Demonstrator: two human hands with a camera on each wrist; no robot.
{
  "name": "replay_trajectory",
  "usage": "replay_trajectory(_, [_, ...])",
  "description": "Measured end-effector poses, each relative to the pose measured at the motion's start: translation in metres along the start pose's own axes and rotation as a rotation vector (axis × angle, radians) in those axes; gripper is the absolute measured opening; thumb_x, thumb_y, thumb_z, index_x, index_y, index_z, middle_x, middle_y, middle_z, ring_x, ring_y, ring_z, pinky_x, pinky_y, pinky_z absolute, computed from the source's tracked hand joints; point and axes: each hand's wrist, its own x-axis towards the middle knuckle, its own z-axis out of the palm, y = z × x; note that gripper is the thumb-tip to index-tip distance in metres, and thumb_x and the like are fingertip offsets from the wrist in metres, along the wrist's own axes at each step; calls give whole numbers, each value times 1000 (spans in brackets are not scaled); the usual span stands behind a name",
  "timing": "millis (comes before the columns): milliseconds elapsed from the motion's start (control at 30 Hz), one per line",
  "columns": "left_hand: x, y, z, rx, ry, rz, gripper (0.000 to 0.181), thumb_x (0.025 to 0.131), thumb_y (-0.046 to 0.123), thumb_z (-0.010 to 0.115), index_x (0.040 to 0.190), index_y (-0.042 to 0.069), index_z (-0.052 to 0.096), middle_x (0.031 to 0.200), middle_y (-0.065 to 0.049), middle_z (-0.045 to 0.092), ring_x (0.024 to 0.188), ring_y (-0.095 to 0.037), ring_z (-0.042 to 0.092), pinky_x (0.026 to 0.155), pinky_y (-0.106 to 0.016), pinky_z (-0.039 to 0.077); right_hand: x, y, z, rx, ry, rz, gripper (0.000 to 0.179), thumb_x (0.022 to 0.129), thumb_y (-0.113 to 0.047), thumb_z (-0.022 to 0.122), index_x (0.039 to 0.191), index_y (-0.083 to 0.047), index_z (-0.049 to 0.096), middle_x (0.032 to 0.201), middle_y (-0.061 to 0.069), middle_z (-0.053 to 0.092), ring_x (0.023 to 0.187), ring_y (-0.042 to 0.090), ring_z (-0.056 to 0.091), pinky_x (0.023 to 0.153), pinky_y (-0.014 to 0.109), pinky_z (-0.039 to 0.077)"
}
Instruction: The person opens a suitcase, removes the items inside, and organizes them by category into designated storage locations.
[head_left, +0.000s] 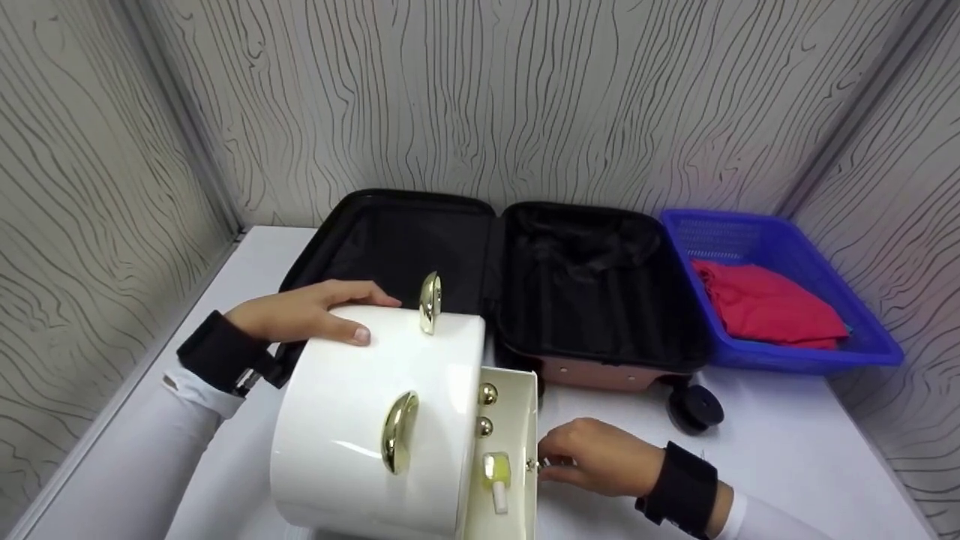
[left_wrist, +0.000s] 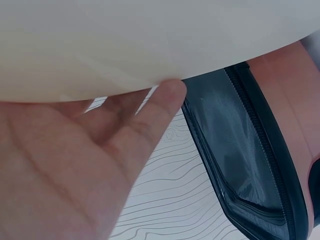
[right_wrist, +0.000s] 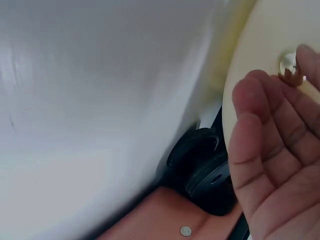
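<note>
A glossy white rounded storage box (head_left: 337, 427) with gold handles (head_left: 399, 432) stands at the front of the table. My left hand (head_left: 309, 309) rests on its upper left part; in the left wrist view the fingers lie along the white edge. On the right side of the box a shallow drawer (head_left: 516, 427) is pulled out. A small bottle of yellow nail polish (head_left: 496, 468) with a white cap lies in it. My right hand (head_left: 600, 457) pinches the small shiny knob (right_wrist: 288, 64) on the drawer's front. Two round gold knobs (head_left: 488, 394) show beside the drawer.
Behind the box lies an open suitcase (head_left: 592, 300) with black lining and a pink shell, one black wheel (head_left: 696, 409) sticking out toward me. A blue plastic basket (head_left: 817, 364) with red cloth (head_left: 772, 304) stands at the right. Patterned panels (head_left: 480, 105) enclose the table.
</note>
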Motion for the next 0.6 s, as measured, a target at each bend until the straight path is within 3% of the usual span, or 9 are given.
replay_trajectory(200, [-1, 0, 0, -19, 0, -11, 53, 100, 30, 75, 146, 7, 64, 141, -13, 69, 120, -19, 66, 100, -26, 56, 15, -2, 5, 48, 10, -7, 28, 103, -22, 75, 80, -16, 63, 68, -10, 55, 67, -10, 39, 64, 5, 35])
replay_trajectory(433, [0, 1, 1, -19, 1, -21, 53, 99, 30, 74, 146, 8, 64, 140, -13, 69, 120, -23, 66, 99, -26, 56, 34, -7, 13, 61, 66, -79, 23, 105, -20, 74, 84, -14, 64, 68, -8, 55, 68, -10, 40, 64, 6, 36])
replay_trajectory(600, [0, 2, 2, -22, 3, -24, 51, 99, 30, 73, 144, 7, 64, 142, -14, 68, 120, -25, 65, 99, -27, 57, 45, -12, 16, 36, 33, -52, 21, 107, -23, 71, 88, -13, 68, 69, -8, 56, 66, -10, 40, 63, 6, 36])
